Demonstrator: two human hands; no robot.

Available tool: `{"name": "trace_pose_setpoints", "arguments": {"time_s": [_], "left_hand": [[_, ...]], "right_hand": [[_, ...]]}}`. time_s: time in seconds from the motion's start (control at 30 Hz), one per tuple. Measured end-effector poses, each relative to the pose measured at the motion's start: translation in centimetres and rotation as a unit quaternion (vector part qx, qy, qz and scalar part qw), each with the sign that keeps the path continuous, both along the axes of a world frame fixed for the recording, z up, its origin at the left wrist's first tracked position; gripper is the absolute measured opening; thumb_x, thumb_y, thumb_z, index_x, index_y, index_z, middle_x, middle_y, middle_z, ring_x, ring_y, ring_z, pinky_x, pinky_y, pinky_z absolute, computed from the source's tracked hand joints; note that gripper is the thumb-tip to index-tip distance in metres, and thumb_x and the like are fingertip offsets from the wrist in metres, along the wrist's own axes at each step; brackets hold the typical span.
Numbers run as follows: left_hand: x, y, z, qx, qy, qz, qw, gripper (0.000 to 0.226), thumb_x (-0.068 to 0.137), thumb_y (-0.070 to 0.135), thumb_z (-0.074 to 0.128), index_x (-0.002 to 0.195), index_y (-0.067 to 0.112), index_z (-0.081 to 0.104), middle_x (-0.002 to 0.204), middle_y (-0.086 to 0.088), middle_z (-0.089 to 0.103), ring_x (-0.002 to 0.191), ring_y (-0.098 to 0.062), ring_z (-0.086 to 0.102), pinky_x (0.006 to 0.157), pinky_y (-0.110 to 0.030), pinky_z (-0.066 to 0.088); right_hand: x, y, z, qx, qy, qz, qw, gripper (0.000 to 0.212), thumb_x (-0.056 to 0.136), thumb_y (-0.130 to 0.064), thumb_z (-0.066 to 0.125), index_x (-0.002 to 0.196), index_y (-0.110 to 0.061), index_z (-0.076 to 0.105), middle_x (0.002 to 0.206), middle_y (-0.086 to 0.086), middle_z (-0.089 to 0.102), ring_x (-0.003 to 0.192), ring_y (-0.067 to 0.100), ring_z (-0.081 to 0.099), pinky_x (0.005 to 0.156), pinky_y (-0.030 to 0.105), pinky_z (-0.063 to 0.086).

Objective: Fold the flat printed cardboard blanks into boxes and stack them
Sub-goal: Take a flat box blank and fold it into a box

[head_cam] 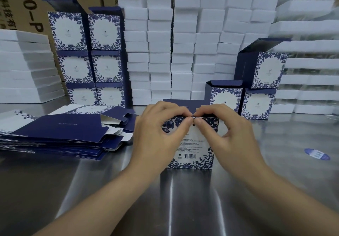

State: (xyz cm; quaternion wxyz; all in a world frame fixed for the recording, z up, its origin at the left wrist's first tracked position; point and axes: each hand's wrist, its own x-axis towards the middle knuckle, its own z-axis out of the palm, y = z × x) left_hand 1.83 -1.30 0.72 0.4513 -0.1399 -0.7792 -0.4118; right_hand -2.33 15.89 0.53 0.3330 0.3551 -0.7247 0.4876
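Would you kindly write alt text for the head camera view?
Left hand and right hand pinch the top edge of a blue floral cardboard box on a steel table. Flat navy blanks lie left; folded boxes are stacked behind.

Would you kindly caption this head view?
Both hands pinch a printed box's top edge beside flat blanks.

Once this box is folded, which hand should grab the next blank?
Left, probably. The left hand is nearest the blanks; the right hand would have to cross the box.
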Motion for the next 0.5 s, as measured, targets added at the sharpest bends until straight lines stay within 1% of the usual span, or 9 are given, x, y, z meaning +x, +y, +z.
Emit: {"name": "trace_pose_setpoints", "arguments": {"time_s": [0.03,0.1,0.13,0.23,0.3,0.4,0.43,0.5], "left_hand": [[0.0,-0.2,0.1,-0.006,0.0,-0.003,1.0,0.009,0.09,0.032,0.077,0.098,0.034,0.079,0.102,0.018,0.071,0.111,-0.013,0.063,0.097,-0.041,0.05],[-0.1,-0.7,0.1,-0.014,0.0,-0.01,1.0,0.009,0.09,0.03,0.076,0.099,0.032,0.078,0.101,0.02,0.072,0.112,-0.013,0.064,0.096,-0.033,0.05],[-0.2,-1.0,0.1,-0.011,-0.002,-0.016,1.0,0.009,0.091,0.029,0.076,0.099,0.031,0.078,0.1,0.02,0.073,0.111,-0.012,0.064,0.095,-0.03,0.05],[-0.3,-1.4,-0.1,-0.004,-0.006,-0.031,0.999,0.008,0.093,0.024,0.077,0.098,0.03,0.078,0.099,0.019,0.074,0.11,-0.015,0.065,0.094,-0.026,0.049],[-0.5,-1.5,-0.1,-0.001,-0.012,-0.04,0.999,0.01,0.093,0.021,0.079,0.098,0.029,0.079,0.099,0.019,0.075,0.11,-0.016,0.066,0.093,-0.026,0.05],[-0.7,-2.1,-0.1,0.047,-0.039,-0.07,0.996,0.014,0.093,0.019,0.081,0.1,0.031,0.08,0.103,0.019,0.077,0.109,-0.012,0.07,0.093,-0.026,0.052],[-0.8,-2.5,-0.2,0.07,-0.046,-0.079,0.993,0.015,0.093,0.019,0.081,0.101,0.031,0.081,0.105,0.018,0.078,0.105,-0.009,0.072,0.091,-0.023,0.053],[-0.9,-3.1,-0.2,0.119,-0.057,-0.1,0.986,0.015,0.092,0.016,0.082,0.101,0.027,0.082,0.108,0.015,0.079,0.097,-0.004,0.074,0.084,-0.018,0.055]], "right_hand": [[-0.1,0.2,0.0,-0.006,-0.013,0.011,1.0,0.01,0.097,-0.019,0.075,0.103,-0.027,0.074,0.103,-0.017,0.074,0.108,0.008,0.069,0.093,0.023,0.051],[-0.3,0.6,0.0,-0.019,-0.042,0.03,0.998,0.009,0.097,-0.018,0.075,0.103,-0.025,0.073,0.107,-0.016,0.076,0.112,0.008,0.07,0.099,0.028,0.052],[-0.3,0.8,0.0,-0.022,-0.049,0.036,0.998,0.008,0.098,-0.019,0.074,0.103,-0.025,0.073,0.108,-0.015,0.076,0.113,0.008,0.07,0.1,0.03,0.053],[-0.4,0.8,0.1,-0.02,-0.046,0.038,0.998,0.004,0.098,-0.025,0.071,0.101,-0.027,0.072,0.107,-0.016,0.076,0.111,0.008,0.071,0.097,0.027,0.053],[-0.6,0.6,0.0,-0.021,-0.046,0.038,0.998,0.004,0.098,-0.024,0.072,0.1,-0.027,0.073,0.107,-0.016,0.076,0.112,0.008,0.07,0.097,0.028,0.053],[-1.2,0.8,-0.5,-0.037,-0.068,0.056,0.995,0.01,0.099,-0.016,0.073,0.101,-0.025,0.073,0.111,-0.011,0.075,0.122,0.008,0.067,0.1,0.033,0.055],[-1.4,1.0,-0.7,-0.056,-0.083,0.07,0.993,0.011,0.099,-0.013,0.073,0.103,-0.023,0.073,0.113,-0.009,0.075,0.124,0.008,0.066,0.098,0.033,0.057],[-1.6,1.2,-1.1,-0.089,-0.106,0.09,0.986,0.014,0.099,-0.01,0.072,0.105,-0.022,0.072,0.117,-0.008,0.074,0.122,0.009,0.066,0.09,0.026,0.059]]}}
